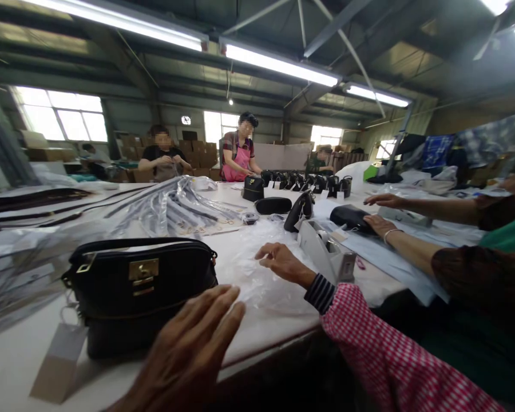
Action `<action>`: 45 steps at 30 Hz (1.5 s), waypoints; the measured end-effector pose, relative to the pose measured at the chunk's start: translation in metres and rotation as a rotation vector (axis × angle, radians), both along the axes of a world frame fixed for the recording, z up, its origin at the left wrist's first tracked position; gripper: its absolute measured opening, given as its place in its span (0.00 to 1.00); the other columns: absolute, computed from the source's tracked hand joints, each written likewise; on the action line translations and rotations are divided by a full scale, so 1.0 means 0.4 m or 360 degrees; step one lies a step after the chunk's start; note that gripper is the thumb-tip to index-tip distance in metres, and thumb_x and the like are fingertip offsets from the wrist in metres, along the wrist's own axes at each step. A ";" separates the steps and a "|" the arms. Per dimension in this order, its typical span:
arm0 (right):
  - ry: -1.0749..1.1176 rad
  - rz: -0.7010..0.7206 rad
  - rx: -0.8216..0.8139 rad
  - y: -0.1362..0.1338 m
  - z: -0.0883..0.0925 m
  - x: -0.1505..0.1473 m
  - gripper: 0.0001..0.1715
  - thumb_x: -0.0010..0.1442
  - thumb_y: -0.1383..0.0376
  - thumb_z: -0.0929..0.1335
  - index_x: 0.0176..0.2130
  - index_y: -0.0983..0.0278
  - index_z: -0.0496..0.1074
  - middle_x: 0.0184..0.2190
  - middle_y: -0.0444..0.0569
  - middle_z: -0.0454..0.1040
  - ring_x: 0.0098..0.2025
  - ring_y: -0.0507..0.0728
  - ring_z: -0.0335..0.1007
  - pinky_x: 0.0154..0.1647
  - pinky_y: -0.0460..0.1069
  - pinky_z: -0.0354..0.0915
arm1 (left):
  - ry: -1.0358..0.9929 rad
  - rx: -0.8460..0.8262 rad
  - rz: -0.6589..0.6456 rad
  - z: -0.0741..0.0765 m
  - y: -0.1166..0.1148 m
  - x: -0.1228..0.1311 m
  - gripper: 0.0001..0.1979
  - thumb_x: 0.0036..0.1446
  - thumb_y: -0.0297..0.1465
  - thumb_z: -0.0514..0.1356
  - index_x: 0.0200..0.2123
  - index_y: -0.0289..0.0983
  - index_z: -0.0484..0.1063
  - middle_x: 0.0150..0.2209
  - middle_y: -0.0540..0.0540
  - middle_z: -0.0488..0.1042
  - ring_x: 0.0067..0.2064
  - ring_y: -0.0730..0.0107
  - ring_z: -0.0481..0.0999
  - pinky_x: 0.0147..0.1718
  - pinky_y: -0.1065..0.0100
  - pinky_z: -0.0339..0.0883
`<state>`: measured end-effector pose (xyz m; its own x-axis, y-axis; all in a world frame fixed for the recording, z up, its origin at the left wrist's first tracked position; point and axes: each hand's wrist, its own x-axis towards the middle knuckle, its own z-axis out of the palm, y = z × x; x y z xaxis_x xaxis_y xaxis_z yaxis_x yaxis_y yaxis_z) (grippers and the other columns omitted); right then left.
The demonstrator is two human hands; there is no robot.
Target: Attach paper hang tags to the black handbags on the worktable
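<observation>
A black handbag [141, 297] with a gold-coloured clasp stands upright on the table, a paper tag [59, 361] hanging from its left side. In front of the bag, at its lower right, is my left hand [191, 343], fingers stretched out and holding nothing; whether it touches the bag I cannot tell. Farther right, my right hand [285, 263] reaches over a pile of clear plastic bags [257, 274]. Its fingers are loosely bent, with a gap between thumb and forefinger and nothing visible in them. A white box [321, 252] stands just beyond that hand.
Wrapped straps [171, 206] lie across the table at the left. Several small black bags [300, 182] are lined up at the back. On my right, a co-worker's hand [381, 224] rests by a black pouch [349, 218]. Other people work across the table.
</observation>
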<state>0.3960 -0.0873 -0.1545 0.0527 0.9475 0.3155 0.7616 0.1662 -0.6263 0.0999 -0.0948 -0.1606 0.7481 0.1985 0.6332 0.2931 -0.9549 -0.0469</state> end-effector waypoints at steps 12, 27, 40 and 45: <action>-0.0258 0.0042 -0.0086 0.098 -0.072 -0.020 0.13 0.54 0.68 0.73 0.42 0.65 0.78 0.37 0.50 0.78 0.41 0.58 0.73 0.44 0.49 0.62 | 0.0302 -0.0343 0.0077 -0.157 0.021 0.137 0.22 0.68 0.38 0.53 0.63 0.40 0.63 0.64 0.37 0.64 0.66 0.48 0.60 0.62 0.45 0.59; 0.0834 0.0167 -0.0298 -0.135 0.089 -0.085 0.11 0.55 0.62 0.71 0.37 0.66 0.72 0.23 0.42 0.72 0.22 0.49 0.65 0.20 0.42 0.56 | -0.0794 -0.2228 -0.0238 0.009 -0.013 0.150 0.24 0.61 0.46 0.61 0.55 0.40 0.73 0.57 0.39 0.72 0.57 0.51 0.71 0.57 0.55 0.63; 0.1414 0.0460 -0.0330 -0.174 0.085 -0.418 0.22 0.54 0.51 0.74 0.37 0.66 0.70 0.25 0.48 0.76 0.24 0.53 0.72 0.19 0.43 0.63 | -0.2202 -0.2997 -0.0654 0.025 -0.114 -0.010 0.11 0.58 0.31 0.63 0.42 0.30 0.77 0.45 0.38 0.76 0.42 0.63 0.75 0.39 0.66 0.72; 0.1193 0.0443 -0.0408 -0.162 0.100 -0.486 0.21 0.55 0.50 0.74 0.34 0.66 0.74 0.22 0.45 0.74 0.22 0.52 0.70 0.16 0.42 0.57 | -0.2363 -0.2961 -0.0729 0.032 -0.131 -0.086 0.08 0.60 0.28 0.61 0.40 0.29 0.77 0.38 0.40 0.76 0.36 0.68 0.75 0.36 0.69 0.73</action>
